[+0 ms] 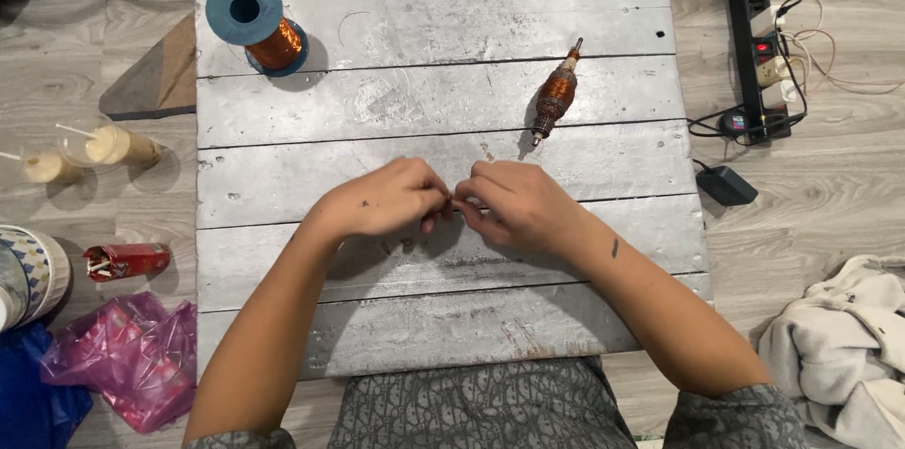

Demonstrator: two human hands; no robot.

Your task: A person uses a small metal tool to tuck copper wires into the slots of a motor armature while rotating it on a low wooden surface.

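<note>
Grey plank board (443, 317) under both my hands. Left hand (382, 199) and right hand (518, 204) meet mid-board, fingertips pinched together on something too small to identify. Armature (556, 96) beyond them; wire spool (256, 23) at board's far-left corner.

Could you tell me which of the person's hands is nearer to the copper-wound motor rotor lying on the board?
The right hand: it sits just below the rotor. The left hand is farther off, below and to the rotor's left.
</note>
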